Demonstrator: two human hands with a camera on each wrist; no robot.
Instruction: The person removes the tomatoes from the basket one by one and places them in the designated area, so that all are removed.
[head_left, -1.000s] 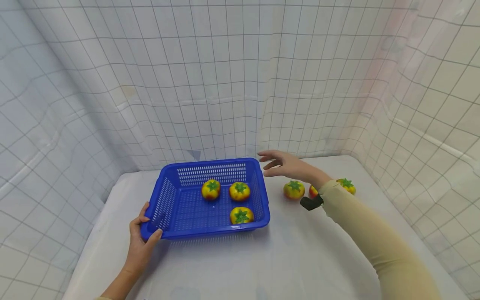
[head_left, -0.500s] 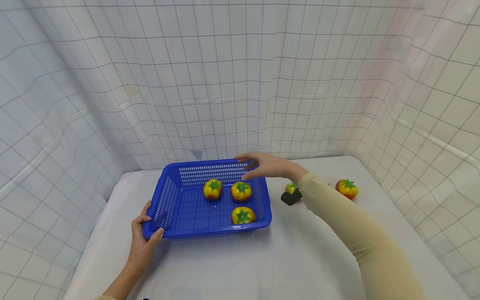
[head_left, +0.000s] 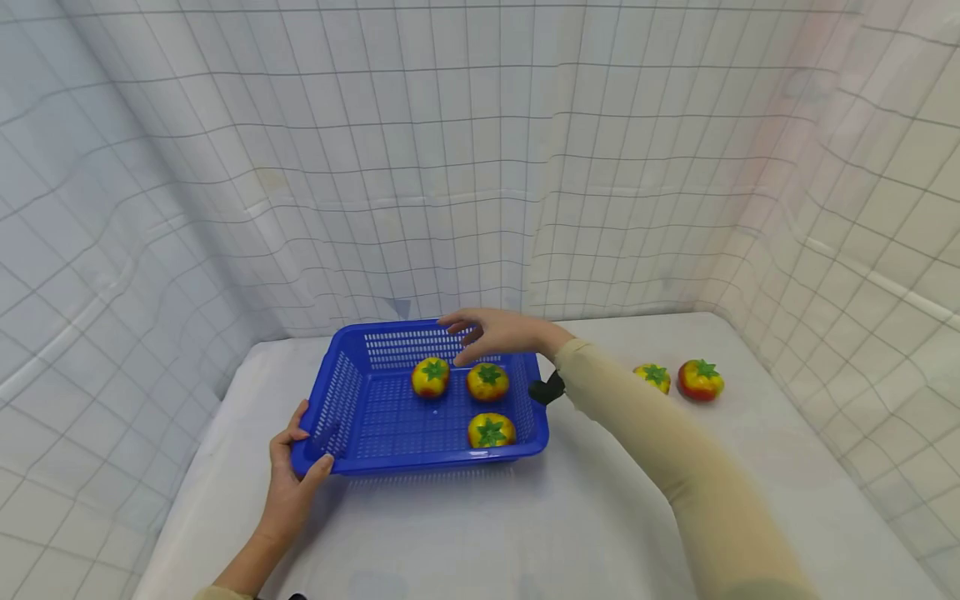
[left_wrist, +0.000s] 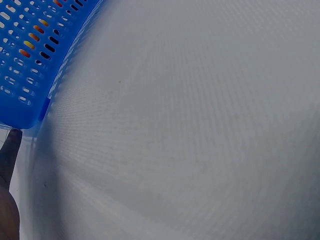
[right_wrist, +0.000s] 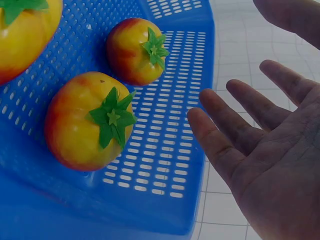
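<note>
A blue plastic basket (head_left: 420, 460) with slotted walls sits on the white table. In it lie three yellow-and-red fruits with green star-shaped leaf tops: one fruit (head_left: 431, 378) near the middle, another fruit (head_left: 487, 382) right of it, and a third fruit (head_left: 491, 431) at the front right. My left hand (head_left: 291, 475) grips the basket's front left corner, thumb at the front rim and fingers at the left side. Over the back of the basket hovers my right hand (head_left: 495, 332), fingers spread and holding nothing. The right wrist view shows its bare palm (right_wrist: 285, 160) beside the basket wall.
Two more such fruits, a partly hidden one (head_left: 652, 377) behind the right sleeve and a fully visible one (head_left: 701, 380), lie on the table (head_left: 600, 517) at the right. Grid-patterned white curtains (head_left: 450, 167) surround the table at the back and sides.
My right hand has moved left, from beyond the basket's right rim to above its back part, still empty. The left hand keeps its grip; the three fruits stay in place in the basket.
</note>
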